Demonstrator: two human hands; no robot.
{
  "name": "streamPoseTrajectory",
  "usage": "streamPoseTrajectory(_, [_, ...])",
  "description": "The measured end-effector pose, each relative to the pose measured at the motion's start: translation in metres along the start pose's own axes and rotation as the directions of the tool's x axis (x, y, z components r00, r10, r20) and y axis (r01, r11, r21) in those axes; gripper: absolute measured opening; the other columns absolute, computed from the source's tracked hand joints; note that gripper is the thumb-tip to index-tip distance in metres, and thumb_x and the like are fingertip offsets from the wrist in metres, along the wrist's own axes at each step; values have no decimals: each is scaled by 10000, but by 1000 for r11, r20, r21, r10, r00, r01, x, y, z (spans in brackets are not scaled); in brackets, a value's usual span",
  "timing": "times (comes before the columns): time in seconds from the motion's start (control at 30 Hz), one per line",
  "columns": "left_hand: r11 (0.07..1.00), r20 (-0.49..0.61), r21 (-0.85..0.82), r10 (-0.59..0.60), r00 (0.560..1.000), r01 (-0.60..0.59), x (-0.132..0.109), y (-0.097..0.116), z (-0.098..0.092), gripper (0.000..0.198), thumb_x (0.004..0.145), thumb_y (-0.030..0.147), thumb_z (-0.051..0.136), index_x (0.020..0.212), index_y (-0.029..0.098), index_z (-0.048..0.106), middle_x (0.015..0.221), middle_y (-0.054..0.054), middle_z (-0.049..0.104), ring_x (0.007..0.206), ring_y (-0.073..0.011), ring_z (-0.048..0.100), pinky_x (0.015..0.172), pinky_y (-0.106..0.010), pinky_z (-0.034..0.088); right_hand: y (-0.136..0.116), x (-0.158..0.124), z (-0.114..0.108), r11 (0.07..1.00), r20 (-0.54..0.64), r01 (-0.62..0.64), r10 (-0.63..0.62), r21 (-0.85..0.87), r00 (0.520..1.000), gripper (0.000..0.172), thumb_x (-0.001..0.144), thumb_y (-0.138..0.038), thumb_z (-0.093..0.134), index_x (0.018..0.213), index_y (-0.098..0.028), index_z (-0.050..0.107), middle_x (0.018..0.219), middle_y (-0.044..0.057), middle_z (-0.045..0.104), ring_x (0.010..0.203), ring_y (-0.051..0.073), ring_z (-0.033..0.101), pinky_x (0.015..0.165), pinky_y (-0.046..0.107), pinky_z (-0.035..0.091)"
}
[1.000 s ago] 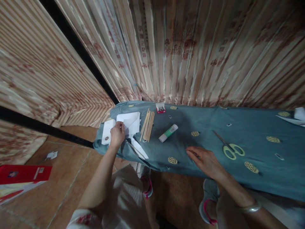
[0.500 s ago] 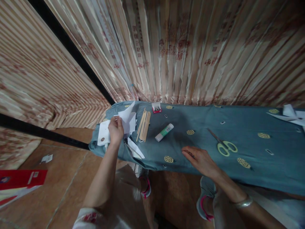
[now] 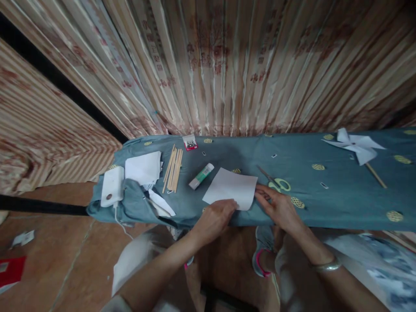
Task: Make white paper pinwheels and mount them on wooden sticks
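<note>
Observed white sheet [image 3: 231, 187] over teal cloth [image 3: 238, 151], near glue stick [image 3: 201, 176], pinched at near edge by closed left hand [image 3: 215, 219], touched at right by half-curled right hand [image 3: 281, 209], but cannot confirm latter's grip.

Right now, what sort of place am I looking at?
Likely a makeshift craft corner: a cloth-covered table bears a paper pinwheel, wooden sticks and scissors, with a patterned curtain hanging behind.

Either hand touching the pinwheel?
No, the left hand and right hand are both at the white sheet, well left of the pinwheel.
</note>
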State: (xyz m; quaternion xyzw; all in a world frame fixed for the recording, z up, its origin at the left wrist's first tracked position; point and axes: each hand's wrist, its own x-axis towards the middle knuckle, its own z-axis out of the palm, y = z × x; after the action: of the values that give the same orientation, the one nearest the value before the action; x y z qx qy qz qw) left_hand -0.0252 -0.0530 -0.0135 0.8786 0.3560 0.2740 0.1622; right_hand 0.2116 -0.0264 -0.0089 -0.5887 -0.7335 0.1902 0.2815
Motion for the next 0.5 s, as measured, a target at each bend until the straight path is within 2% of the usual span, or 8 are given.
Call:
streamPoseTrajectory(0.07, [1000,17,-21,-19,1000,19,1,0,4,255,962,142,410,1202,182,487,1138,-121,694,1061,-212,678,892,-357,573,9,-7,-5,1000,-38,-12,11,-9,999,373,916,-366,504,1230,-181,584,1078,115,721,894,252,708,822,392,563])
streamPoseTrajectory(0.13, [996,48,-57,-64,997,66,3,2,2,233,979,176,390,1185,200,496,1112,-105,705,1021,-208,693,858,-340,574,13,-12,-9,998,-59,56,-58,-37,997,489,905,-392,531,1346,-183,503,1319,156,600,1153,295,616,970,464,503])
streamPoseTrajectory(0.2, [984,92,-121,-123,988,133,5,4,-2,227,991,210,368,1172,224,505,1077,-85,714,970,-197,707,816,-311,567,11,-16,-12,985,-6,165,-166,-44,986,500,897,-393,557,1360,-213,505,1475,145,454,1344,312,452,1080,513,403])
streamPoseTrajectory(0.23, [971,107,-164,-156,982,173,6,5,-4,225,994,223,361,1165,232,508,1061,-76,716,944,-188,710,795,-294,558,9,-17,-13,978,42,208,-206,-33,978,457,894,-384,568,1324,-231,546,1495,128,432,1374,311,412,1101,522,376])
streamPoseTrajectory(0.33, [917,110,-264,-281,953,300,9,4,-9,189,990,255,362,1081,236,527,899,-34,703,764,-152,696,683,-245,518,-5,-16,-16,972,159,221,-232,82,960,273,908,-347,565,1145,-261,669,1384,84,565,1286,271,520,1073,467,424])
streamPoseTrajectory(0.4, [888,90,-278,-355,931,366,12,0,-9,169,981,274,373,987,230,536,765,-4,648,643,-136,640,620,-235,480,-15,-13,-17,964,192,163,-204,209,960,254,946,-329,496,1096,-258,689,1271,66,650,1180,224,607,1022,391,476])
streamPoseTrajectory(0.5, [873,78,-285,-391,917,396,20,-8,-7,171,966,277,394,908,220,543,716,3,604,618,-133,594,604,-235,452,-26,-7,-12,944,210,52,-126,326,969,252,935,-358,510,1050,-238,699,1075,54,727,977,193,685,866,308,543])
